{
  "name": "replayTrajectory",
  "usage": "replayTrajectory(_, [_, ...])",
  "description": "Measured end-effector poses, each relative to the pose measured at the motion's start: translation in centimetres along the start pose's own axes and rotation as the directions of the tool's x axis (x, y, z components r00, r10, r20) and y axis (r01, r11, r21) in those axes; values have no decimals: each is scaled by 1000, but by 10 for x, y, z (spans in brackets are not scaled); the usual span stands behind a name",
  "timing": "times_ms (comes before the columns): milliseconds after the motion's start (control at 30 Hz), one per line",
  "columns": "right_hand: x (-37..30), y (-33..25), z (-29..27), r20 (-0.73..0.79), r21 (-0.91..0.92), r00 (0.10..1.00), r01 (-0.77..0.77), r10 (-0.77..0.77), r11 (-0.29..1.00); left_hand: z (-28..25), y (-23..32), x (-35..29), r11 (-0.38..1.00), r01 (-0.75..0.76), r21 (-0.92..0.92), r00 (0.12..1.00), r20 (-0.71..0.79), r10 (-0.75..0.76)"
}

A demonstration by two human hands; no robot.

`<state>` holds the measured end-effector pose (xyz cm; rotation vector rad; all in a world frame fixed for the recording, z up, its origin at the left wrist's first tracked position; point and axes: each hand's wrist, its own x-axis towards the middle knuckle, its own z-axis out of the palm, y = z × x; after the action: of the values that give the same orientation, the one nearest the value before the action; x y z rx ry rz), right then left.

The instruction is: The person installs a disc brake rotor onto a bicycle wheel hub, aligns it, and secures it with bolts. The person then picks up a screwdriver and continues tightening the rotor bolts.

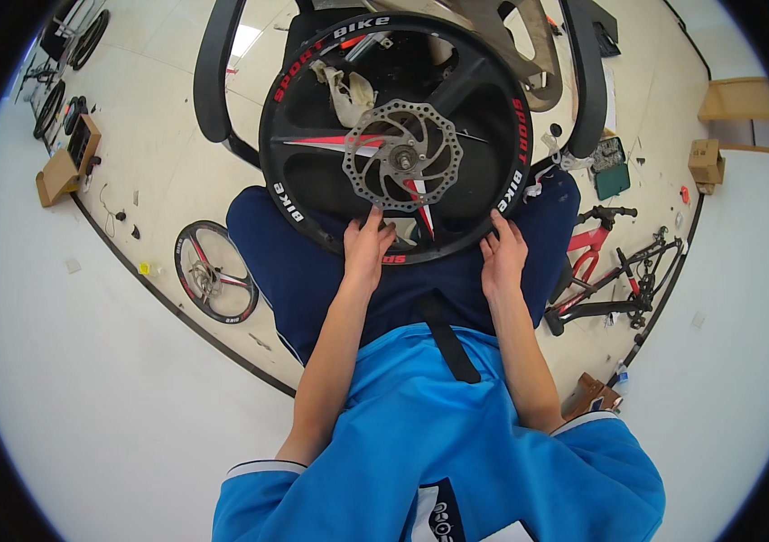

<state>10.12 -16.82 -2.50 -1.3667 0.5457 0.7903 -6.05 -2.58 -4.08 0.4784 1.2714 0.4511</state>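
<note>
Your lap carries a black bicycle wheel (312,144), a moulded rim with broad flat spokes picked out in red and white, its far edge leaning against the chair in front of you. At its hub sits a brake disc (402,158): thin bare metal, scalloped at the edge and pierced with small holes. Your left hand (366,248) lies on the near rim with the fingers stretched flat toward the disc, not clamped on anything. Your right hand (502,253) rests on the rim at its lower right, fingers loosely together and laid over the edge; whether they curl behind it cannot be told. A crumpled pale rag (348,90) shows through the wheel's openings.

On the glossy floor to your left lies a second wheel (214,271) of the same pattern; to your right, a red and black bicycle frame (605,266) on its side. Your forearms hide part of the near rim, and the dark rim of the view cuts off the cardboard boxes (64,167).
</note>
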Motion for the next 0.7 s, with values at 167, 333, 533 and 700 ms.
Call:
replayTrajectory(167, [9, -3, 10, 42, 2, 998, 41, -41, 999, 7, -11, 25, 996, -79, -42, 990, -120, 74])
replayTrajectory(333, [15, -19, 11, 135, -29, 991, -1, 5, 1000, 16, -7, 36, 984, -172, -56, 978, -126, 164])
replayTrajectory(533, [37, -27, 26, 193, -68, 981, -8, 21, 998, 16, 10, 76, 975, -221, -36, 973, -82, 218])
replayTrajectory(700, [75, -30, 65, 148, -374, 986, 130, -79, 918, 37, 62, 118, 981, -164, 100, 973, -147, 177])
